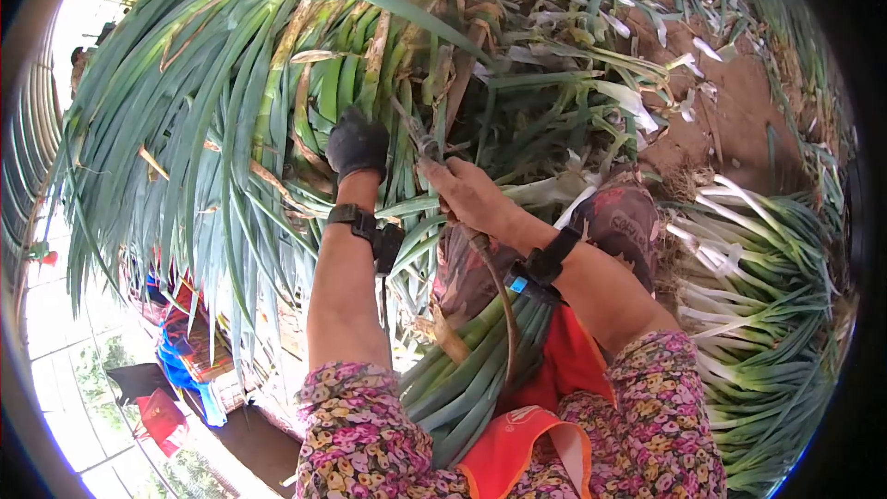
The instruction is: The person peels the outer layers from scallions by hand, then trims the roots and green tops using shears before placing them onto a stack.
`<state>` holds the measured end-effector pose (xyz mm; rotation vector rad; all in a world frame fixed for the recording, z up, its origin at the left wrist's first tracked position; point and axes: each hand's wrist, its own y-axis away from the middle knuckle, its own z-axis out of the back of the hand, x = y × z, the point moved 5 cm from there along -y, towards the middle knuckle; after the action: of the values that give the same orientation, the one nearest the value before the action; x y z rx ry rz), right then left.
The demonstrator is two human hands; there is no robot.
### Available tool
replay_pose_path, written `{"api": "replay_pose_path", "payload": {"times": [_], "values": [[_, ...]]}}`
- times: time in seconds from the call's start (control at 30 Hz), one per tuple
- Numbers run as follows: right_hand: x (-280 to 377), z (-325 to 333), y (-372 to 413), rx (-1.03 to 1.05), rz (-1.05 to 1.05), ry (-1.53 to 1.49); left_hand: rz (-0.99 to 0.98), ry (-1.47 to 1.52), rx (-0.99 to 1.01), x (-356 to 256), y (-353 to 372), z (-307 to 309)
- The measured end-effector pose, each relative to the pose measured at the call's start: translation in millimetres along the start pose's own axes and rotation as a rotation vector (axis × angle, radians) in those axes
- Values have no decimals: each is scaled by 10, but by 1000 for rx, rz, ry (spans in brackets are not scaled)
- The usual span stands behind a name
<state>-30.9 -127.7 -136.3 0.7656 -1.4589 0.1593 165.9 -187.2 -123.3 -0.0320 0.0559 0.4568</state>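
Note:
My left hand (pixel 358 144), in a dark glove, is closed among the stalks of a big heap of green onions (pixel 236 120). Its fingertips are partly hidden, but it seems to grip a stalk. In my bare right hand (pixel 473 196) is an air blow gun (pixel 420 132), its thin nozzle pointing up and away beside the left hand. A brown hose (pixel 508 314) runs down from it toward my lap. More green leaves (pixel 467 374) lie across my lap, over a red apron (pixel 517 448).
Cleaned green onions with white stems (pixel 753 314) lie in a row on the right. Loose peelings (pixel 637 102) cover the brown soil (pixel 739 129) at upper right. A red object (pixel 160 420) and a blue cloth (pixel 180 360) are at lower left.

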Motion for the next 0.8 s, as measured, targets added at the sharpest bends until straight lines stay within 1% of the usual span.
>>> {"api": "replay_pose_path", "payload": {"times": [0.07, 0.17, 0.23, 0.3, 0.33, 0.37, 0.47, 0.57, 0.63, 0.7, 0.77, 0.8], "values": [[-7, 13, -13, -8, -9, 11, -18, 69, 54, 35, -35, 0], [-9, 10, -23, -14, -1, 29, -124, 351, 20, 303, -240, -288], [-2, 12, -25, -18, 9, 50, -670, 45, -110, 411, -333, -562], [10, 10, -12, -19, 14, 82, -622, 396, 53, 426, -310, -591], [21, 16, 3, -28, 15, 99, -266, 880, 278, 369, -211, -523], [36, 22, 31, -37, 15, 119, 132, 1337, 502, 318, -72, -541], [113, 52, 212, -21, -7, 186, 244, 1551, 702, 186, 67, -466], [155, 73, 418, 17, -35, 286, 195, 1490, 501, 4, 156, -199], [163, 70, 449, 18, -32, 336, -36, 1233, 370, 99, 57, -267], [209, 46, 435, -6, 1, 357, -64, 1101, 332, 137, 51, -336], [146, 38, 271, -46, 33, 320, 109, 1092, 377, 246, 200, -366], [131, 30, 213, -65, 51, 301, 1, 1016, 302, 345, 231, -443]]}}
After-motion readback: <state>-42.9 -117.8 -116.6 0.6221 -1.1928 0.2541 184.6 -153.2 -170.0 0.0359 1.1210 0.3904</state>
